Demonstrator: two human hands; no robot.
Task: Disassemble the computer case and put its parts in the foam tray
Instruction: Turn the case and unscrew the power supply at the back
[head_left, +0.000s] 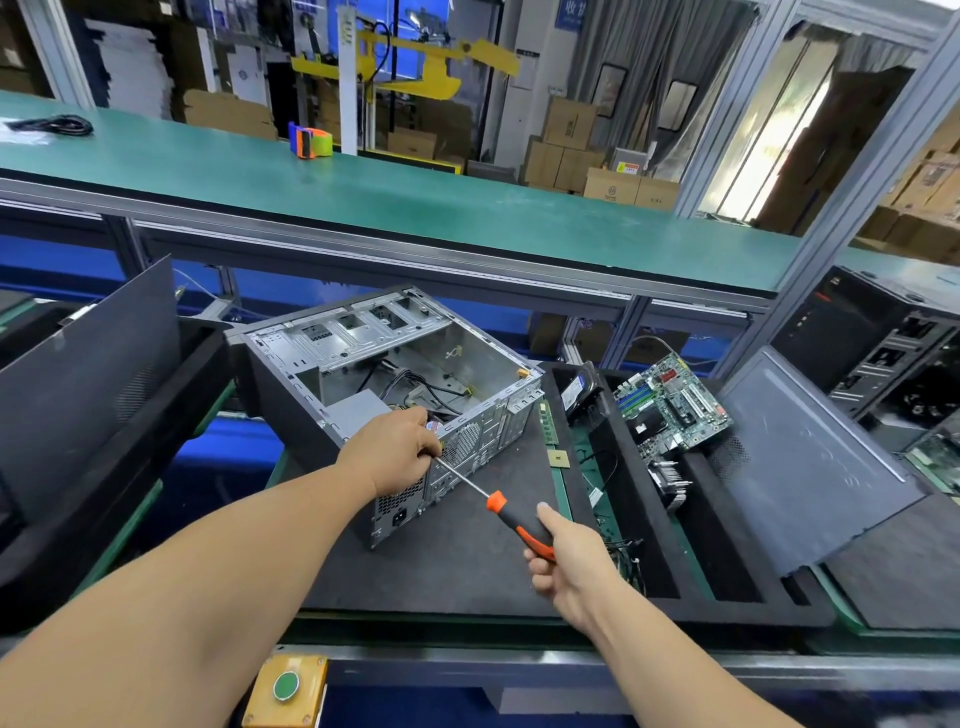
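Note:
An open grey computer case (363, 353) lies on its side on the black foam tray (457, 561), with loose cables and a power supply inside. My left hand (395, 452) sits on the case's rear panel by the fan grille, its fingers curled around the tip end of a screwdriver shaft. My right hand (571, 561) grips the orange-and-black handle of the screwdriver (501, 506), which points up-left at the rear panel. In the tray's right slots lie a motherboard (675, 405), a hard drive (582, 389), a heatsink (670, 478) and a RAM stick (546, 421).
A dark side panel (810, 457) leans on the tray's right end. Another black panel (88, 374) stands at the left. A second computer tower (872, 338) is at the far right. A green shelf (415, 197) runs overhead behind. A green button box (285, 686) sits at the bench's front edge.

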